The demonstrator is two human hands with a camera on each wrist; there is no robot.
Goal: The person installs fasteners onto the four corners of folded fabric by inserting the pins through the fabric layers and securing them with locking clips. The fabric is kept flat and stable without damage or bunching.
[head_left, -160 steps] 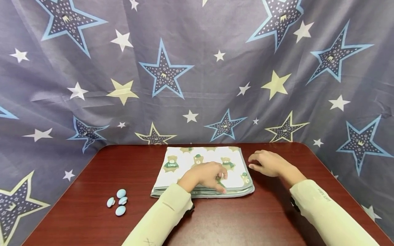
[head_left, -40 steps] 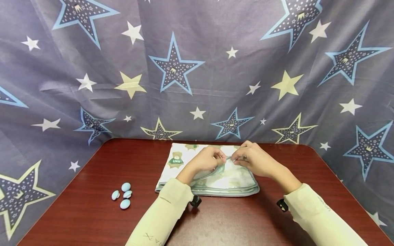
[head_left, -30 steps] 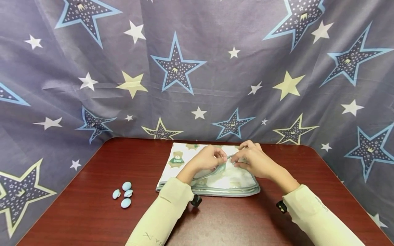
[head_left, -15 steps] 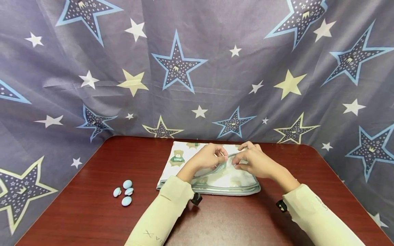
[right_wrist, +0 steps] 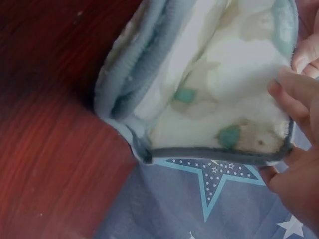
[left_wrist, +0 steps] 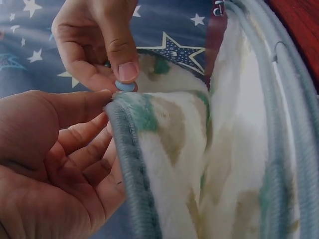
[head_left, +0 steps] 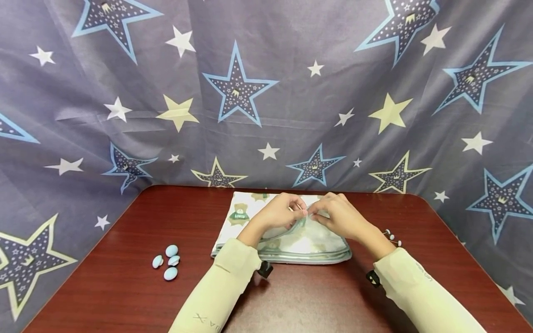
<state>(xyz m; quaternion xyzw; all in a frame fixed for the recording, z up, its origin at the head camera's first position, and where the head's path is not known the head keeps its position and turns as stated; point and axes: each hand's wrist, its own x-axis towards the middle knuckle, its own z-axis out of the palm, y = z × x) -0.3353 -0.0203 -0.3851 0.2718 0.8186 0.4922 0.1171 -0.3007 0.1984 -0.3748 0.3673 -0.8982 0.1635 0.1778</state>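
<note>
A folded white baby blanket [head_left: 306,243] with bear prints and grey-green edging lies mid-table, its top layer lifted. My left hand [head_left: 276,212] pinches that raised edge between thumb and fingers. Meeting it from the right, my right hand [head_left: 342,218] has its fingertips at the same spot. In the left wrist view, a small pin with a light blue round head [left_wrist: 125,86] sits under the right thumb, against the blanket's edge; its shaft is hidden. The right wrist view shows the blanket's underside [right_wrist: 239,94] and the right fingers at its edge.
Several light blue mushroom-shaped caps [head_left: 170,274] lie on the red-brown table [head_left: 125,231] at the left. Several blue-headed pins [head_left: 392,237] lie right of the blanket, beside the right forearm. A star-printed curtain [head_left: 266,92] hangs behind the table's far edge.
Earlier the blanket lay flat with the hands apart; now its top layer is raised in the left hand. Over the last half second the right hand has moved left, its fingertips closing at the edge.
</note>
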